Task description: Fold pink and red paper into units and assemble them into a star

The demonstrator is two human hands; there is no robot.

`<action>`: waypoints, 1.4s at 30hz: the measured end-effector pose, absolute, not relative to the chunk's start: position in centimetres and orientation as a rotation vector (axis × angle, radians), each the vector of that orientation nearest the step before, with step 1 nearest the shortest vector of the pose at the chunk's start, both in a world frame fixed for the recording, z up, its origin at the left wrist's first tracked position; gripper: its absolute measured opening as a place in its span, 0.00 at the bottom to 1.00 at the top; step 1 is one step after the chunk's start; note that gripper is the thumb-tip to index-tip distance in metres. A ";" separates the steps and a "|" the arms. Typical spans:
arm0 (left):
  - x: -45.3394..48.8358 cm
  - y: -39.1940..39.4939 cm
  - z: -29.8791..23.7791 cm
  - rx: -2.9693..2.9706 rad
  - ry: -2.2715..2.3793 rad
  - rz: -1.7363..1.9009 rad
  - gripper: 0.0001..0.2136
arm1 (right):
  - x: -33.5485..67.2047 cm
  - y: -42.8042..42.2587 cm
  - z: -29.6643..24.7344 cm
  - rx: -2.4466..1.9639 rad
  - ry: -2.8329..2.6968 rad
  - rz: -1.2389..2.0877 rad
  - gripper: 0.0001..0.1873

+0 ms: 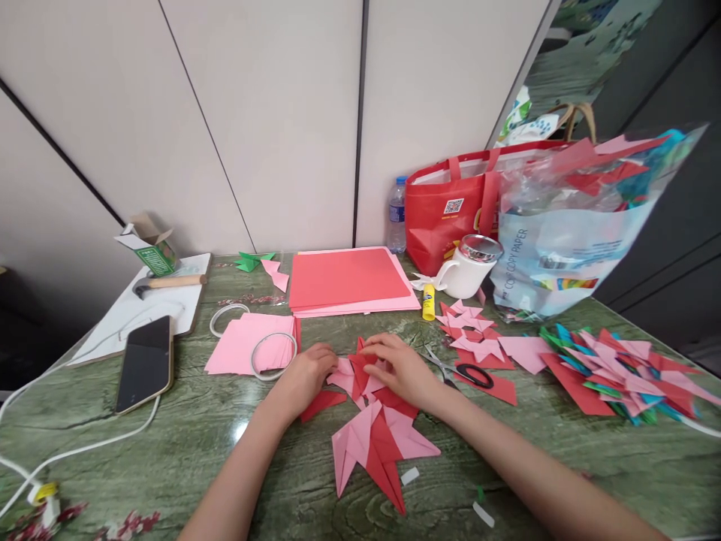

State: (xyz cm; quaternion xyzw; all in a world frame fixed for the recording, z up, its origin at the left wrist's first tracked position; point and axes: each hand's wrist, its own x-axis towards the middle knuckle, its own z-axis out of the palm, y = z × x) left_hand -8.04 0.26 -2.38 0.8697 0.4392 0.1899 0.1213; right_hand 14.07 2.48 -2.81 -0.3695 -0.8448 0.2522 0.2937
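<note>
Both my hands rest on a folded paper piece point(376, 432) made of red and pink pointed units, lying on the green table point(225, 451). My left hand point(307, 373) has its fingers curled and pressed onto the piece's upper left part. My right hand point(397, 366) presses and pinches the red fold at the top, fingers bent. The lower points of the piece fan toward me, uncovered.
Scissors point(465, 371) lie right of my right hand. Nearby are pink sheets with tape rings point(273, 355), a red paper stack point(349, 279), a glue stick point(429, 301), a mug point(470, 267), a phone point(145, 362), folded units point(613, 370), a plastic bag point(568, 240) and a red bag point(447, 210).
</note>
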 end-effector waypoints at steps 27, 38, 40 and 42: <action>-7.6 1.1 -3.5 2.383 1.402 0.832 0.10 | 13.4 1.4 -5.2 -0.876 -2.286 0.444 0.14; -7.3 0.6 -3.8 2.603 1.462 0.819 0.09 | 13.5 1.6 -5.4 -0.793 -2.276 0.451 0.12; -7.2 0.4 -3.7 2.653 1.458 0.745 0.11 | 13.5 1.6 -5.4 -0.789 -2.278 0.432 0.12; -7.2 0.2 -3.5 2.675 1.454 0.648 0.10 | 13.5 1.6 -5.5 -0.783 -2.277 0.412 0.12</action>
